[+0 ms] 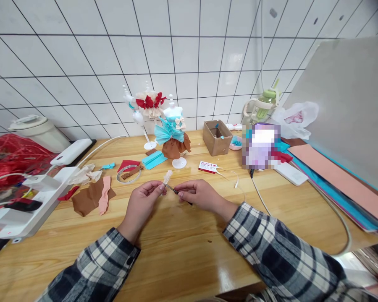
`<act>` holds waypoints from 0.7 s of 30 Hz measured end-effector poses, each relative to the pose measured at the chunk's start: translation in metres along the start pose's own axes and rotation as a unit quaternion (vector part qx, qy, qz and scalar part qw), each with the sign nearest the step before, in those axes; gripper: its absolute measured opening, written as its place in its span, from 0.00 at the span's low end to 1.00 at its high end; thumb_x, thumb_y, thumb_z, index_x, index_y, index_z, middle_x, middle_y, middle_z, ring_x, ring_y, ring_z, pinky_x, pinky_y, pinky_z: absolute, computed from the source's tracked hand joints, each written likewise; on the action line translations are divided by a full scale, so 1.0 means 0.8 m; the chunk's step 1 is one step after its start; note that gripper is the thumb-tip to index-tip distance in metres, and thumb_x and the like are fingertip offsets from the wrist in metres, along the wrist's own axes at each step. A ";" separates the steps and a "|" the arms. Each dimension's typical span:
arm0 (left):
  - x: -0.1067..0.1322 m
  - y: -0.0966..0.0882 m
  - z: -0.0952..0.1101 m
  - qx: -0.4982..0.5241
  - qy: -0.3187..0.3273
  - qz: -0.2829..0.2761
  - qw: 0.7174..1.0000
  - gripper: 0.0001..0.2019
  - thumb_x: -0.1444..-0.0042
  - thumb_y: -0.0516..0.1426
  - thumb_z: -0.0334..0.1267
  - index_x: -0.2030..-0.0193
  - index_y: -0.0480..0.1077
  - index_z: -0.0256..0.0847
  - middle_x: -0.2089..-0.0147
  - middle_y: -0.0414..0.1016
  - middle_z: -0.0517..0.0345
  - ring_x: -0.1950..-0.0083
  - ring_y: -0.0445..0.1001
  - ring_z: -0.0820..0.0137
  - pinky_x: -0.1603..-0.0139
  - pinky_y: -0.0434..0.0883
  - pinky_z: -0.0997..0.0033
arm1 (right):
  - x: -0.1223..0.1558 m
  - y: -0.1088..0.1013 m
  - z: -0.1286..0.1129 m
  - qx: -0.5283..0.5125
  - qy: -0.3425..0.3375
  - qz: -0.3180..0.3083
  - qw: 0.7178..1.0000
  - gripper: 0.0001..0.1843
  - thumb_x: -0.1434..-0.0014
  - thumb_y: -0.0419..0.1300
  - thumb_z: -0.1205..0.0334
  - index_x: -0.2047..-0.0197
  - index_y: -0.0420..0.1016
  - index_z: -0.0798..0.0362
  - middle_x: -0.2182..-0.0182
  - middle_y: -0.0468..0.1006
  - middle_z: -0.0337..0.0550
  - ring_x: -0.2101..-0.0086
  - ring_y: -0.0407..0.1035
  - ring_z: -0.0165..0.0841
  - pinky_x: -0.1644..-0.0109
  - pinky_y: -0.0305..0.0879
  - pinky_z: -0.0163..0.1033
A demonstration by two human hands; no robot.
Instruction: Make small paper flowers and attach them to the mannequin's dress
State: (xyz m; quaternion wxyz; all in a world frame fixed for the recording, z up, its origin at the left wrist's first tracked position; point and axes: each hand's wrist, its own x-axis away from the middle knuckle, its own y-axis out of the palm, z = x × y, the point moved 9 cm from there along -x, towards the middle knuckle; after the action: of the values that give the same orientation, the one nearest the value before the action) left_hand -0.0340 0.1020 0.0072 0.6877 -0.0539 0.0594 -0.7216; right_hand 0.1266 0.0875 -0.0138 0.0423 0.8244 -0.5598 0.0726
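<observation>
A small strip of cream crepe paper [168,175] is pinched between the thumb and fingers of my left hand [146,200]. My right hand [203,195] is closed on a slim tool [175,191] with a dark handle and a thin metal end, whose exact kind I cannot make out. The metal end meets the lower part of the cream paper at my left fingertips. Just beyond my hands stands a white mini mannequin [173,111] dressed in turquoise and brown crepe paper. Left of my left hand lies a roll of clear tape [123,181].
Brown [87,196] and pink paper scraps [104,195] lie left. A cardboard box [212,142], a pixelated phone [261,147] and a green-lidded bottle [266,102] stand at the back. A white power strip [40,205] borders the left; paper sheets [340,180] lie right.
</observation>
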 end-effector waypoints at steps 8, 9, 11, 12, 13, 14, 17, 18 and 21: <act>0.001 0.005 0.001 -0.034 0.000 -0.022 0.999 0.10 0.52 0.62 0.44 0.69 0.75 0.38 0.72 0.77 0.57 0.68 0.73 0.69 0.62 0.68 0.72 | -0.001 0.003 -0.010 0.043 -0.093 0.012 0.995 0.21 0.49 0.60 0.67 0.51 0.76 0.53 0.53 0.79 0.46 0.53 0.74 0.35 0.45 0.67 0.43; 0.001 0.005 0.001 -0.034 -0.002 -0.022 0.999 0.11 0.53 0.62 0.44 0.69 0.75 0.38 0.71 0.77 0.57 0.68 0.74 0.68 0.62 0.69 0.72 | -0.001 0.003 -0.013 0.050 -0.106 0.010 0.993 0.20 0.49 0.59 0.67 0.51 0.77 0.53 0.51 0.78 0.46 0.52 0.73 0.35 0.44 0.66 0.42; 0.001 0.006 0.003 -0.035 0.000 -0.019 0.999 0.11 0.54 0.62 0.44 0.69 0.75 0.38 0.71 0.78 0.56 0.68 0.74 0.68 0.62 0.69 0.71 | 0.000 0.006 -0.011 0.049 -0.103 -0.004 0.994 0.21 0.49 0.60 0.64 0.50 0.76 0.54 0.52 0.78 0.46 0.54 0.74 0.36 0.46 0.68 0.41; 0.002 0.006 0.004 -0.038 0.003 -0.018 0.999 0.11 0.54 0.63 0.44 0.70 0.75 0.38 0.71 0.78 0.56 0.68 0.74 0.68 0.62 0.70 0.71 | 0.000 0.007 -0.009 0.051 -0.093 -0.009 0.994 0.22 0.49 0.61 0.61 0.49 0.76 0.54 0.54 0.79 0.45 0.56 0.74 0.36 0.49 0.69 0.41; 0.002 0.007 0.006 -0.040 0.005 -0.017 0.999 0.11 0.54 0.63 0.45 0.70 0.75 0.38 0.72 0.78 0.56 0.69 0.74 0.68 0.63 0.70 0.71 | 0.000 0.008 -0.008 0.060 -0.085 -0.009 0.995 0.23 0.49 0.63 0.58 0.49 0.76 0.54 0.56 0.80 0.45 0.58 0.75 0.36 0.53 0.70 0.40; 0.003 0.008 0.007 -0.042 0.006 -0.017 0.999 0.12 0.55 0.63 0.46 0.71 0.75 0.38 0.72 0.78 0.55 0.69 0.74 0.68 0.63 0.70 0.71 | 0.001 0.007 -0.007 0.073 -0.080 -0.006 0.994 0.23 0.49 0.64 0.56 0.50 0.76 0.54 0.58 0.81 0.44 0.60 0.75 0.36 0.55 0.71 0.39; 0.004 0.012 0.009 -0.046 0.005 -0.021 0.999 0.15 0.57 0.65 0.49 0.70 0.76 0.37 0.71 0.79 0.53 0.68 0.74 0.66 0.64 0.70 0.70 | 0.003 0.007 -0.009 0.096 -0.072 -0.006 0.993 0.21 0.47 0.63 0.52 0.52 0.78 0.52 0.61 0.81 0.40 0.63 0.74 0.34 0.60 0.69 0.36; 0.005 0.012 0.009 -0.046 0.004 -0.022 0.999 0.16 0.57 0.65 0.49 0.69 0.76 0.37 0.70 0.79 0.53 0.68 0.74 0.66 0.63 0.70 0.69 | 0.004 0.008 -0.010 0.096 -0.073 -0.013 0.993 0.21 0.46 0.62 0.52 0.51 0.78 0.52 0.61 0.81 0.39 0.64 0.74 0.33 0.60 0.68 0.36; 0.005 0.014 0.009 -0.041 0.006 -0.026 0.999 0.15 0.57 0.65 0.49 0.69 0.76 0.38 0.69 0.79 0.53 0.67 0.75 0.66 0.63 0.71 0.69 | 0.005 0.011 -0.015 0.107 -0.086 -0.032 0.990 0.19 0.40 0.56 0.54 0.49 0.77 0.51 0.61 0.81 0.39 0.67 0.73 0.30 0.61 0.68 0.35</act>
State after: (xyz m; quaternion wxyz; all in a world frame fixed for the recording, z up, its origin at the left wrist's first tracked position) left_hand -0.0223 0.0972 0.0127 0.6653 -0.0793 0.0914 -0.7367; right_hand 0.1189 0.0826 -0.0017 -0.0926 0.8450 -0.5234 0.0594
